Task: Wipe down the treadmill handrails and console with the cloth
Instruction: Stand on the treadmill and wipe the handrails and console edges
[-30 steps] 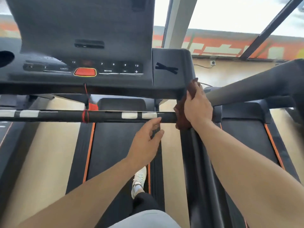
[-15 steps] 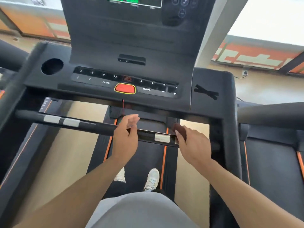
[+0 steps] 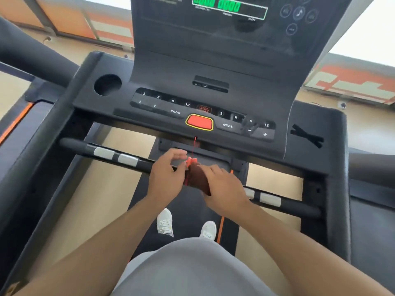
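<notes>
Both hands now meeting mid-crossbar, right hand (image 3: 224, 189) pressing dark brown cloth (image 3: 198, 178) onto black crossbar handrail (image 3: 147, 164), left hand (image 3: 168, 174) hovering loosely open, grey console (image 3: 119, 107) showing "PROG", "MODE", "STOP".

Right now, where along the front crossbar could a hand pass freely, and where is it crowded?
Free: bare crossbar left of the left silver pads, and its right end beyond the right pads. Crowded: mid-bar, where left hand, right hand, brown cloth and red safety cord meet.

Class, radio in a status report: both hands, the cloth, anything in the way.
Right hand holds brown cloth on front crossbar. Left hand open beside it. Red safety cord and clip hang in the wiping path.
</notes>
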{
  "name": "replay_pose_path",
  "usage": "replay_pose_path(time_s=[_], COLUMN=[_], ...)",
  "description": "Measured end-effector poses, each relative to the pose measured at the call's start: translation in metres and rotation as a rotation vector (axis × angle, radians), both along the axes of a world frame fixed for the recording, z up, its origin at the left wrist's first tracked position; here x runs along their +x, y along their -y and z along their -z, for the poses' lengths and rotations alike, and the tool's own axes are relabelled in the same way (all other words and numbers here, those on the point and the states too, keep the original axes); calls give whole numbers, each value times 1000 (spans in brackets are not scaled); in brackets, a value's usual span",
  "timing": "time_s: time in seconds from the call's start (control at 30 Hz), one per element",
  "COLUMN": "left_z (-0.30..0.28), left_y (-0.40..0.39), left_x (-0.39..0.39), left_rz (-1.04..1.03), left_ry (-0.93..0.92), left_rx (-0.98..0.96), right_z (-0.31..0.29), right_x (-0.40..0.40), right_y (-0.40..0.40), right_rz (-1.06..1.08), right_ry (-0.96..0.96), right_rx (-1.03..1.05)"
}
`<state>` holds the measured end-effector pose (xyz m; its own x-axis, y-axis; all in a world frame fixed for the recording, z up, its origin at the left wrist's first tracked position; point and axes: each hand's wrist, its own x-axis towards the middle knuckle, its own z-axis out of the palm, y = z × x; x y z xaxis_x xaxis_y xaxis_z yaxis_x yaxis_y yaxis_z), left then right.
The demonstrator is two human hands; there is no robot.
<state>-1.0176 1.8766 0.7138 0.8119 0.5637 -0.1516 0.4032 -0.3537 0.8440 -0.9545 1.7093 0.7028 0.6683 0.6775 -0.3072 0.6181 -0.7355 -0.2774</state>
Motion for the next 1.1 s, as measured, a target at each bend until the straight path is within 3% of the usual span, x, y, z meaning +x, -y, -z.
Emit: replay_pose_path(time_s=[0.13, 0.23, 0.33, 0.5, 0.63, 0.73, 0.93, 1.1], left_z=[5, 16, 23, 17, 18, 9, 9, 5], left_y=[13, 20, 22, 16, 1, -10, -10, 5], left_x=[17, 25, 27, 25, 25, 27, 30, 31], left_rz=[79, 160, 231, 352, 424, 392, 424, 462], left_ry=[-28, -42, -87, -151, -161, -235, -311, -340], left_rx=[49, 191, 258, 216, 76, -17, -35, 169], right_z=[-9, -19, -20, -15, -14, -4, 10, -1], right_x=[9, 24, 25, -11, -41, -59, -56, -47], right_y=[73, 152, 191, 120, 18, -26, 34, 155], right_rz=[136, 291, 426, 530, 282, 219, 121, 541], right_ry=[-81, -112, -175, -67, -100, -4, 237, 275], right_rx=[-67, -228, -177, 39, 255, 258, 45, -121])
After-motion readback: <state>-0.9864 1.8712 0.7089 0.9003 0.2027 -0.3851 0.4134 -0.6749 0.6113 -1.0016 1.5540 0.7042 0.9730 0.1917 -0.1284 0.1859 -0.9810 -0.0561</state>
